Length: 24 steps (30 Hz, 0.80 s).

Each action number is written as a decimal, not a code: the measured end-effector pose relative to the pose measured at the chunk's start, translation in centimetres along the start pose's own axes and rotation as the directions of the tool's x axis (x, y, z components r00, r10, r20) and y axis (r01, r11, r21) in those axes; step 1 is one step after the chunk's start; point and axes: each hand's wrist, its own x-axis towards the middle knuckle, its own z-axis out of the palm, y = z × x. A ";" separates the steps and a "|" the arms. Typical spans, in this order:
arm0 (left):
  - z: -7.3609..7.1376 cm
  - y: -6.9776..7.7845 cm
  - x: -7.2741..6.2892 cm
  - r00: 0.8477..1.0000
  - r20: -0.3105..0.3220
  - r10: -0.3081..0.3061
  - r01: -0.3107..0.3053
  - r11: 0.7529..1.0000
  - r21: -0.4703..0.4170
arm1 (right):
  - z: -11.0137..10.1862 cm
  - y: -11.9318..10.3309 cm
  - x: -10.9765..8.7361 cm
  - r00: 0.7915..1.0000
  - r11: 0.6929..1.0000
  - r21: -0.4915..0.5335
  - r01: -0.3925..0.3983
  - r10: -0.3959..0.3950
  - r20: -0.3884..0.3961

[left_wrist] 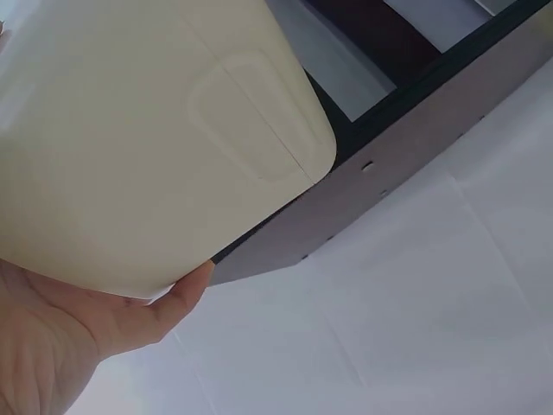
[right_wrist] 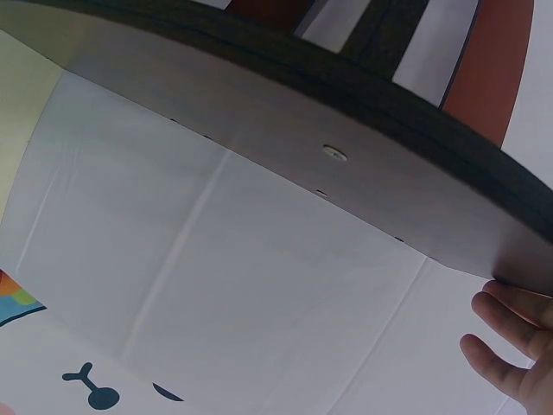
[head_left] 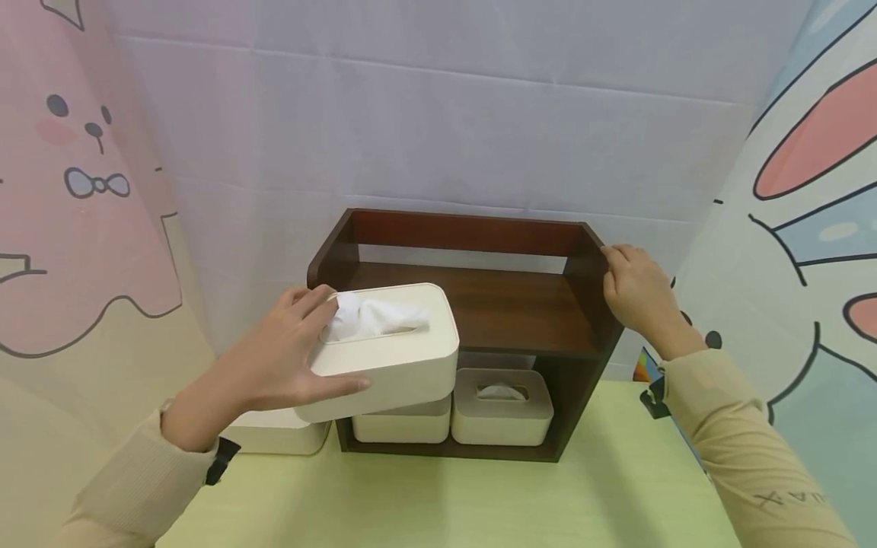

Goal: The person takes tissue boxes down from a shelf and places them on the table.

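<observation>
My left hand (head_left: pixel 298 346) holds a cream tissue box (head_left: pixel 390 365) by its left end, tilted, in front of the left part of a dark brown two-tier shelf (head_left: pixel 514 304). The thumb lies along the box's front, and the fingers reach over its top beside the white tissue (head_left: pixel 390 316). In the left wrist view the box's smooth end (left_wrist: pixel 155 147) fills much of the picture, fingertips at its lower edge. My right hand (head_left: pixel 637 289) rests at the top of the shelf's right side panel; in the right wrist view its fingers (right_wrist: pixel 505 328) are loosely bent against the panel's outer face.
On the lower tier stand two more tissue boxes, a right one (head_left: pixel 503 411) and a left one (head_left: pixel 400 426) partly hidden. Another white box (head_left: pixel 281 438) sits left of the shelf on the pale green table (head_left: pixel 384 502). Cartoon-printed cloth (head_left: pixel 438 129) hangs behind and at both sides.
</observation>
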 end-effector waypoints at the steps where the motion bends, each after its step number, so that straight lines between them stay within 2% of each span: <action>1: -0.1 0.0 -0.3 1.000 0.005 -0.011 0.011 1.000 -0.005 | 0.0 0.0 0.0 1.000 1.000 -0.001 0.001 -0.001 -0.001; 8: -0.2 -0.3 -2.1 0.999 -0.037 -0.005 0.004 1.000 -0.021 | 0.1 0.2 0.0 1.000 1.000 -0.004 -0.006 0.006 0.015; 15: 0.2 -0.6 -3.7 0.999 -0.042 -0.014 0.014 1.000 -0.007 | 0.1 0.1 0.1 1.000 1.000 0.002 -0.012 0.012 0.022; 20: 1.3 -0.8 -4.8 0.998 -0.057 -0.018 0.017 1.000 -0.020 | 0.1 0.1 0.0 1.000 1.000 0.003 -0.008 0.008 0.012; 24: 3.0 -1.2 -5.8 0.995 -0.095 -0.005 0.001 0.999 -0.046 | 0.1 0.0 0.1 1.000 1.000 0.004 -0.011 0.011 0.012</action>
